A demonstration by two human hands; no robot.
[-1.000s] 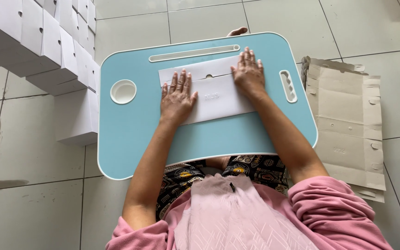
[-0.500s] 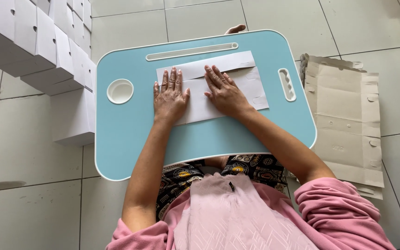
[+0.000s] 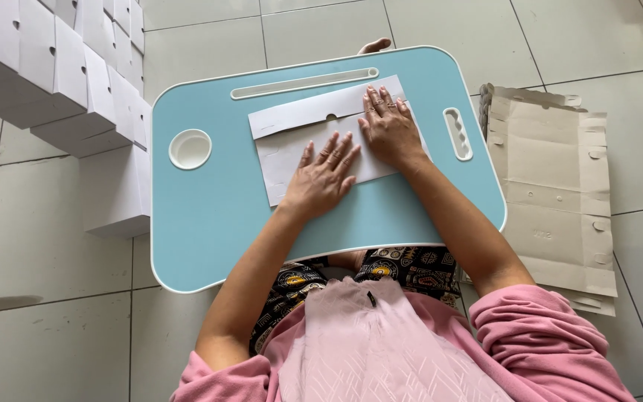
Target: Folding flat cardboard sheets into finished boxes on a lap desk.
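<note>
A flat white cardboard sheet (image 3: 292, 138) with a folded top flap lies on a light blue lap table (image 3: 210, 216). My left hand (image 3: 323, 177) presses flat on the sheet's lower middle, fingers spread. My right hand (image 3: 390, 126) lies flat on the sheet's right part, fingertips at the fold line. Neither hand grips anything; both just press down on the sheet.
Stacks of assembled white boxes (image 3: 61, 74) stand on the tiled floor at the left. A pile of flat brown-grey cardboard blanks (image 3: 552, 179) lies to the right of the table. The table has a round cup recess (image 3: 190, 148) and a long slot (image 3: 303, 83).
The sheet's top flap has been folded and the sheet has tilted. My right hand slid left along the fold, then back to the right end. My left hand shifted slightly right.
</note>
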